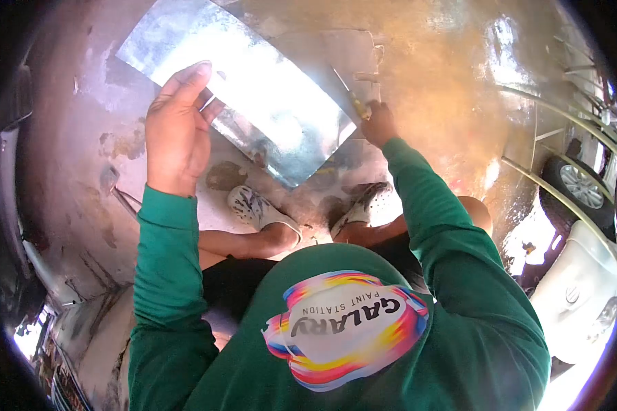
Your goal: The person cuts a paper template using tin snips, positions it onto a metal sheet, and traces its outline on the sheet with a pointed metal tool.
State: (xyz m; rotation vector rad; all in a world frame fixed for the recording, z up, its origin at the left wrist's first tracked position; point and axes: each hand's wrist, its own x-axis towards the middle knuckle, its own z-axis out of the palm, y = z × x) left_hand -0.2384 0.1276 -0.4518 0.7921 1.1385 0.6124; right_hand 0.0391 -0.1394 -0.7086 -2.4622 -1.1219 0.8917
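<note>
In the head view, we had the metal sheet (271, 96) ahead of us, far of our feet, slanting from far left towards near right. The fingers of our left hand (178, 130) were closed on its near-left edge, thumb lying along the upper face. Those of our right hand (380, 125) were wrapped round a yellow-handled tool (359, 106), its thin shaft pointing far and left, just beside the sheet's right end.

We judged the bare edge the chief danger: if the sheet slipped or twisted in that one-sided hold, it could slice the skin. Its near corner hung towards our clogs (253, 207), so a drop might strike a foot or bend the corner. A stray swing of the tool could scratch the face, and the glare (nearly blinding in the middle) could hide any mark or the true edge.

The sheet looked smooth, flat and four-sided, mirror-bright at its centre and mottled grey near the corner. The clogs were pale, perforated and streaked dark; the floor (445, 103) was hard, blotched and stained brown. Soft green sleeves (168, 267) covered our arms. Off to the right stood a round black tyre (554, 188) and a smooth, curved white panel (576, 274).
</note>
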